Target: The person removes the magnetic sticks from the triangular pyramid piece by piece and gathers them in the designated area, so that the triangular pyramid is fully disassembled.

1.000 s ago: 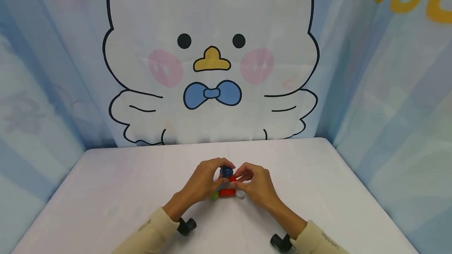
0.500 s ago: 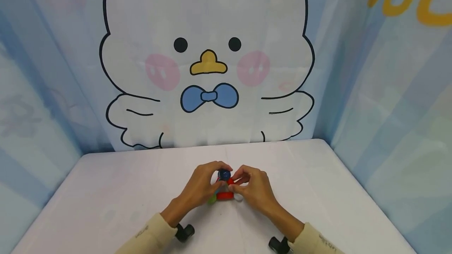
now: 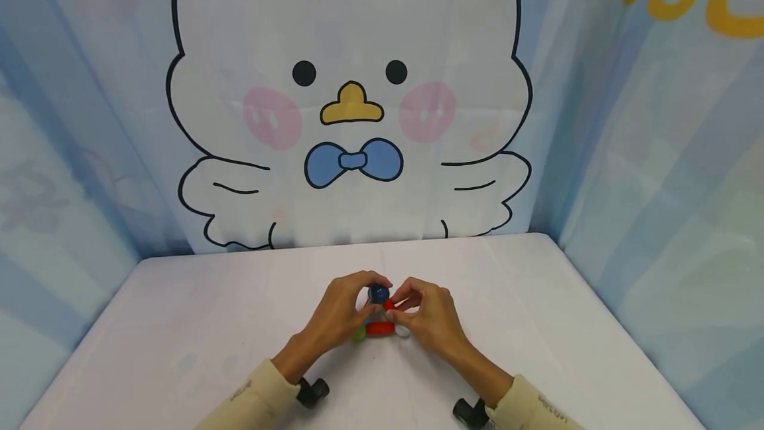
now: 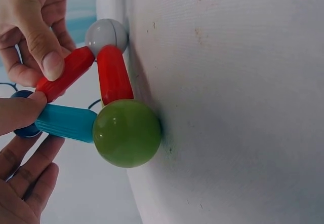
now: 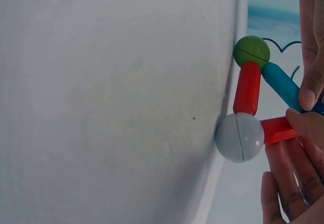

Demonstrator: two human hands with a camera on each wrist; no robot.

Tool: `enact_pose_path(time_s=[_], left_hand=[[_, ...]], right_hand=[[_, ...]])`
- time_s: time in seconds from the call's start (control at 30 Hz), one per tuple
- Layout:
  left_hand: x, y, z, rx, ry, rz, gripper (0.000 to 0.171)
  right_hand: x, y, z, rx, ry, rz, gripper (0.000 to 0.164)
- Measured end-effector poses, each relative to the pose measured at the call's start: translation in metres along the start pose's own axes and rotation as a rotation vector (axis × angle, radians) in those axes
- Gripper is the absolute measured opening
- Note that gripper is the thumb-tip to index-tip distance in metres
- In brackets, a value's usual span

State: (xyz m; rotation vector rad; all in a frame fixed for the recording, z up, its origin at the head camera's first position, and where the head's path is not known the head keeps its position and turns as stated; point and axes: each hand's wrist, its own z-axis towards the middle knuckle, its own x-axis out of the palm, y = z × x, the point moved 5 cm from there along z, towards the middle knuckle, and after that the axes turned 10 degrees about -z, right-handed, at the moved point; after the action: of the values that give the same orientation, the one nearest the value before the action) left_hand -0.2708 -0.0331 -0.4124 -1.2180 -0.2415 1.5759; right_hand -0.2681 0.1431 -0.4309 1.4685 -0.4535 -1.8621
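A small triangle of magnetic rods and balls stands on the white table. Its base is a red rod (image 4: pixel 114 74) between a green ball (image 4: pixel 126 133) and a light grey ball (image 5: pixel 239 138). A light-blue rod (image 4: pixel 67 122) rises from the green ball, and a second red rod (image 4: pixel 68 74) from the grey one, towards a dark blue ball (image 3: pixel 379 294) at the top. Thumb and fingers of my left hand (image 3: pixel 341 302) pinch that dark blue ball, covering part of it. My right hand (image 3: pixel 434 316) pinches the second red rod near its upper end.
The white tabletop (image 3: pixel 209 350) extends around the triangle on every side. Behind it hangs a curtain (image 3: pixel 358 211) printed with a cartoon bird, and blue curtains (image 3: pixel 668 171) close off both sides. A black wrist camera (image 3: pixel 313 391) sits below the left wrist.
The head view shifts slightly. Both hands keep their hold on the dark blue ball and the red rod, and the triangle stays in place.
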Motion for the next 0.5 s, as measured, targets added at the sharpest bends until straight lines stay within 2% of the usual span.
enact_pose_path(time_s=[0.2, 0.5], left_hand=[[0.0005, -0.0005, 0.0008, 0.003, -0.009, 0.002, 0.043], [-0.0021, 0.0008, 0.0004, -0.044, -0.045, -0.006, 0.046]], right_hand=[[-0.0003, -0.0011, 0.0005, -0.013, -0.008, -0.015, 0.026], [-0.0012, -0.0023, -0.0002, 0.002, -0.015, -0.023, 0.026]])
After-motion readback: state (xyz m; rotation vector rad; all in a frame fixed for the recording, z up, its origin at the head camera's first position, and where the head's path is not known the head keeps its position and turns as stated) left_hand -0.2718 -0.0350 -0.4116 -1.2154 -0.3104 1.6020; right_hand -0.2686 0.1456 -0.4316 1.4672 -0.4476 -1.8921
